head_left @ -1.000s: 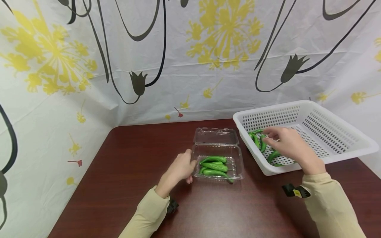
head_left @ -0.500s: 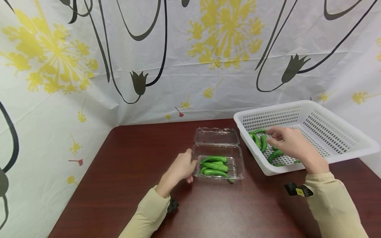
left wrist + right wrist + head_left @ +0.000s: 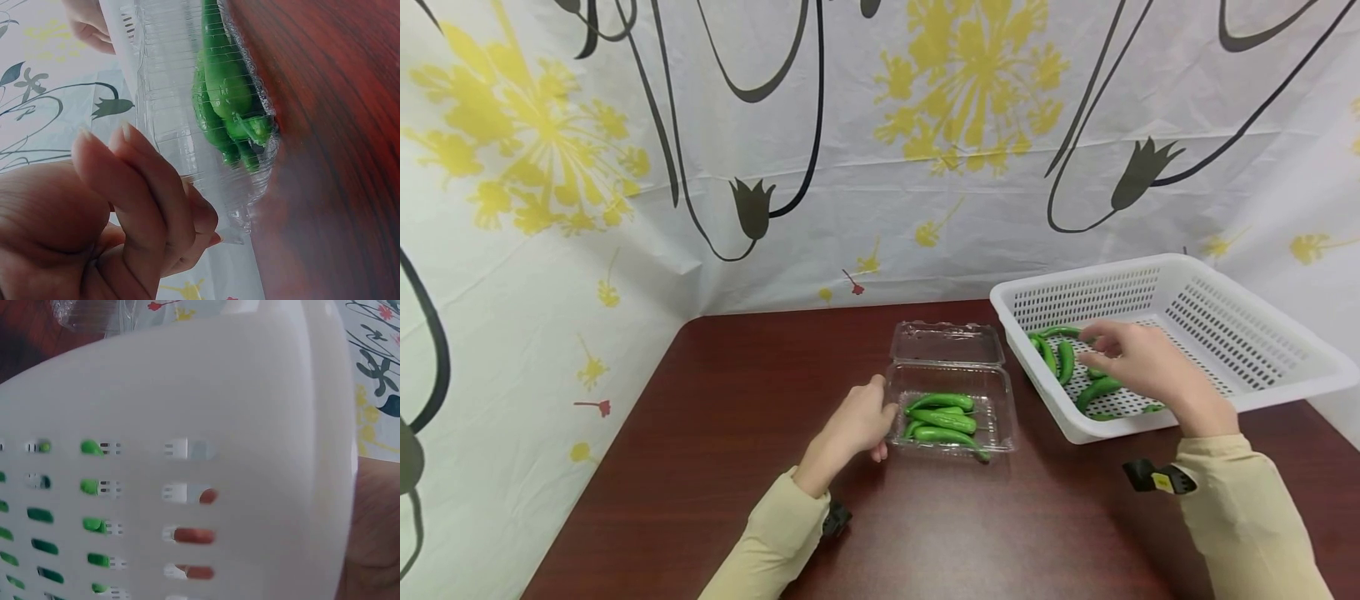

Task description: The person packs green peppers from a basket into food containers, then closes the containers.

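Observation:
My left hand [image 3: 853, 421] is at the left side of a clear plastic clamshell box [image 3: 1010, 408], its fingers [image 3: 147, 181] loosely curled and right at the box wall. Several green chili peppers [image 3: 943, 419] lie inside the box, stems toward the left wrist camera; its lid [image 3: 947, 343] is folded back. Over a white perforated basket [image 3: 1292, 350] hovers my right hand [image 3: 1138, 358], thumb and fingers apart with nothing between them. Below and left of it, more green chilies [image 3: 1066, 362] lie on the basket floor. In the right wrist view, the basket wall [image 3: 219, 381] mostly hides the hand.
The dark red table [image 3: 760, 400] carries the box in the middle and the basket at the right. A white patterned cloth [image 3: 820, 225] hangs behind and along the left side. Black wrist cameras sit at both cuffs.
My right hand has drifted slightly right over the basket, uncovering a little more of the chilies. The left hand and the box have stayed in place.

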`<state>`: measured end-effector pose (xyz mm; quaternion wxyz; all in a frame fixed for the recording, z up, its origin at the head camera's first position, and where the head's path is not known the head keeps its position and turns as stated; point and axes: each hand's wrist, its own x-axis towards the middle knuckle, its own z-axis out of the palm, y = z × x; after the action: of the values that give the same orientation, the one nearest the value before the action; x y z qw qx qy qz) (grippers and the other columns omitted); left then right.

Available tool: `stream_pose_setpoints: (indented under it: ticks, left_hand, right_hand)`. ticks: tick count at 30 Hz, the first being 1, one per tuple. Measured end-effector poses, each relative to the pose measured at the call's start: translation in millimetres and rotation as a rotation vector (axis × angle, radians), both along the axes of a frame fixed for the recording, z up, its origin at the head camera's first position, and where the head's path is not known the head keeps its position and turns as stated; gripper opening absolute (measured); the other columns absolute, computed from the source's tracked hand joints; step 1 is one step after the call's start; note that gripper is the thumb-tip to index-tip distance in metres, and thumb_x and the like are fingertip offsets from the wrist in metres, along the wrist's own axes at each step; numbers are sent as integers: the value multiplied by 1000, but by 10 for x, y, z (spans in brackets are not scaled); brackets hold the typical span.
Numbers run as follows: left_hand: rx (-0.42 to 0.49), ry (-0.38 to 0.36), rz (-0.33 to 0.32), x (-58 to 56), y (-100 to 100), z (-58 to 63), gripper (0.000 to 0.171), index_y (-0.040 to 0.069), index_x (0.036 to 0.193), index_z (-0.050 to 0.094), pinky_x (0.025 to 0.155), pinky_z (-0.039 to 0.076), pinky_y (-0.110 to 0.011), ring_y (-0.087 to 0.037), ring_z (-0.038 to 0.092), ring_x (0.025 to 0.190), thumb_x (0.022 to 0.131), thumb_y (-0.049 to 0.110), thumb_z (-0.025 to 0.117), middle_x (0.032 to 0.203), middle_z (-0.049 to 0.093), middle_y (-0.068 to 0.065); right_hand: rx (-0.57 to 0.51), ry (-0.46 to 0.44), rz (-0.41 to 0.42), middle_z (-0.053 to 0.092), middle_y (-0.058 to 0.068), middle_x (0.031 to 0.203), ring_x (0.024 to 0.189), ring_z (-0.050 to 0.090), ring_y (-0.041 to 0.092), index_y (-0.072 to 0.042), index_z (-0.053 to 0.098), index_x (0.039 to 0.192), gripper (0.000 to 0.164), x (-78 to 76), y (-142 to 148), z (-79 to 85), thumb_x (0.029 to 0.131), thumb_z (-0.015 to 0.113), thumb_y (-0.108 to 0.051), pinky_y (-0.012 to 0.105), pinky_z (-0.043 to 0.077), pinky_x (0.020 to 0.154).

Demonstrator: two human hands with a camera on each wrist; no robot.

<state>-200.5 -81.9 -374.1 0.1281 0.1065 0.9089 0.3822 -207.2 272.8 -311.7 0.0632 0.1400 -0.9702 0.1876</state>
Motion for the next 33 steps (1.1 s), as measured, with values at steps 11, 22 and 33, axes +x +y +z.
stream_pose_setpoints:
  ticks: [11,22,33]
  left_hand:
    - [8,7,-5,-2,-11,-2,49,-7,135,28,40,49,-31,-18,55,33,94,12,47,49,57,-9]
    - [10,-1,-4,-2,-12,0,52,-7,138,25,40,49,-32,-18,55,33,94,12,47,49,57,-9]
    - [7,9,-6,6,-8,9,51,-8,137,26,40,49,-31,-18,55,33,94,11,47,48,57,-9]
  right_hand:
    - [11,-55,-2,66,15,87,82,62,31,0,61,109,35,-25,55,-20,84,65,-25,49,47,71]
    - [36,-123,13,65,12,86,79,62,28,0,60,111,41,-48,127,-60,82,67,-27,47,48,68]
    - [52,-164,38,66,10,85,79,62,29,0,60,110,46,-49,170,-82,80,70,-34,48,48,69]
